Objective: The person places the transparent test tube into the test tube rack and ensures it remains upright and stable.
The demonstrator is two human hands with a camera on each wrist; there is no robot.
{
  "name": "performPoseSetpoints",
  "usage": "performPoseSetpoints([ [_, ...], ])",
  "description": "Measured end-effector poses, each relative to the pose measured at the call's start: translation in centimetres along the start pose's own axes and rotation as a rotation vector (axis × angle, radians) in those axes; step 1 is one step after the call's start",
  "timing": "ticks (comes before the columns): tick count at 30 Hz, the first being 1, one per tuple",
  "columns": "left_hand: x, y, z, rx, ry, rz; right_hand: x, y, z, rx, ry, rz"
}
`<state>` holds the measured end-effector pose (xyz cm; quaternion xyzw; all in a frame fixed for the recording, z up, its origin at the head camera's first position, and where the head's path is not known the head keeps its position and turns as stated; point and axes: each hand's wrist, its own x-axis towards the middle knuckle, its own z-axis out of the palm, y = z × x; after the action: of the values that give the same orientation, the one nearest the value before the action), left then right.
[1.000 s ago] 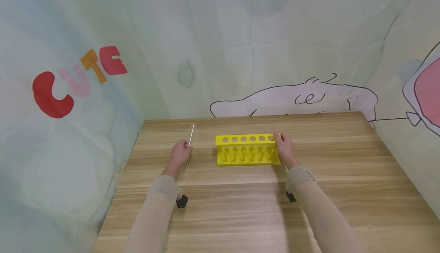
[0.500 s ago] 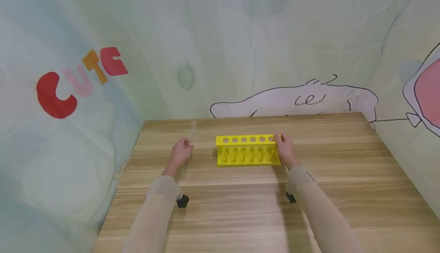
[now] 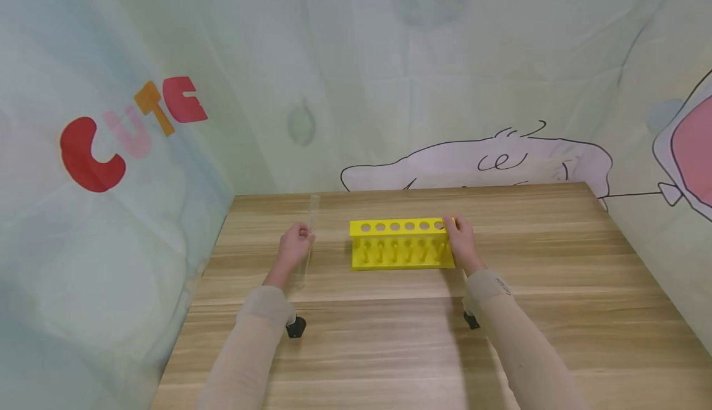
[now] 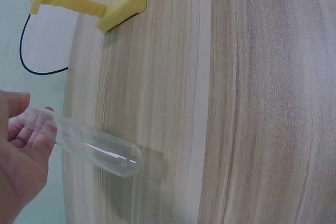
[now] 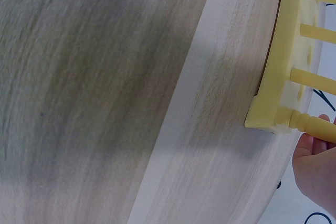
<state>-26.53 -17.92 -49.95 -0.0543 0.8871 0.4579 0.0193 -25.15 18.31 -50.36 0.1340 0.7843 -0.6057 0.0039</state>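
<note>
My left hand (image 3: 293, 248) pinches a clear, see-through test tube (image 3: 313, 212) between thumb and fingers, left of the rack. In the left wrist view the tube (image 4: 100, 148) slants out of the grip, its rounded end over the wood and a faint shadow beside it. A yellow test tube rack (image 3: 400, 232) stands on the table, with a row of round holes on top and pegs below; no tube stands in it. My right hand (image 3: 463, 246) grips the rack's right end. In the right wrist view its fingers (image 5: 307, 148) lie behind the end post.
The wood-grained table (image 3: 384, 348) ends at the back against a printed cloth (image 3: 356, 76) with cartoon drawings and coloured letters. A similar cloth hangs along the left and right sides. Black wrist devices (image 3: 296, 327) show under both cuffs.
The test tube has turned slightly in my left hand, its far end shifting a little away from me. My right hand and the rack stay in place.
</note>
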Motion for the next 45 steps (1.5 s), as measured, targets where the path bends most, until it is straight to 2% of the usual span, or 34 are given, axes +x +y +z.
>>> performPoseSetpoints([
  [1,-0.6,0.9,-0.2,0.014,-0.016,-0.038,0.0,0.0,0.0,-0.002,-0.001,0.002],
  [4,-1.0,1.3,-0.3,0.020,-0.036,-0.041,0.0,0.0,0.0,-0.004,-0.001,0.008],
  [12,-1.1,1.5,-0.3,0.009,-0.049,-0.025,0.0,0.0,0.1,0.014,0.003,0.022],
  [25,-1.5,2.0,-0.7,-0.076,-0.077,-0.014,0.0,0.0,0.0,0.019,0.002,0.043],
  [38,-1.5,2.3,-1.1,-0.162,-0.071,-0.038,0.1,0.1,0.0,-0.010,-0.012,0.051],
  [45,-1.3,2.5,-0.9,-0.184,-0.028,-0.021,-0.1,-0.1,0.0,-0.006,-0.017,0.047],
])
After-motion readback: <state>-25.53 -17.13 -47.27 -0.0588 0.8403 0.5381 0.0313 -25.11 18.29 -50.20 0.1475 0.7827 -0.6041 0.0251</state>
